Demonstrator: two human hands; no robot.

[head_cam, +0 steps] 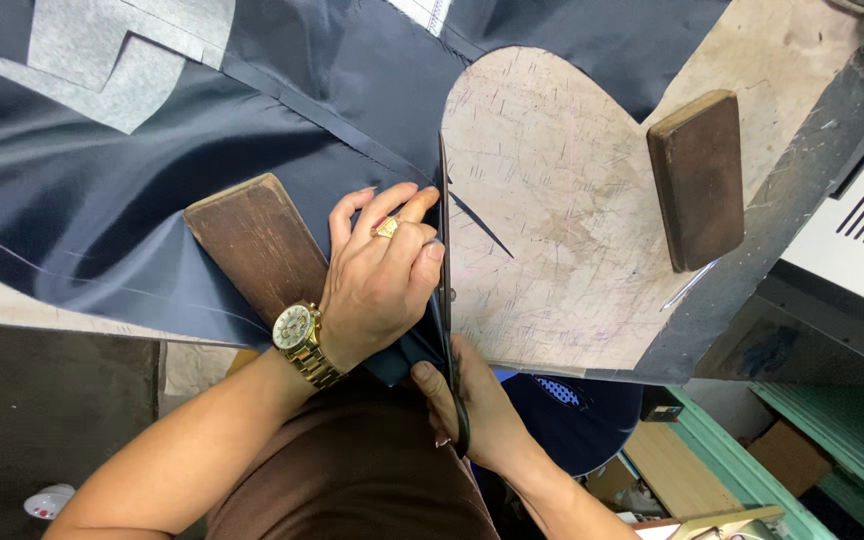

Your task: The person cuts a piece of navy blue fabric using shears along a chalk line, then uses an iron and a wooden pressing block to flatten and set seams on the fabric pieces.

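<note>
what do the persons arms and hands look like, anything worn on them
Both forearms are bare, with no sleeves in view. The left hand wears a gold ring on one finger and a gold metal-link wristwatch with a round pale dial. The right hand shows no jewellery. Fingernails on both hands look painted a dark reddish shade.
</note>
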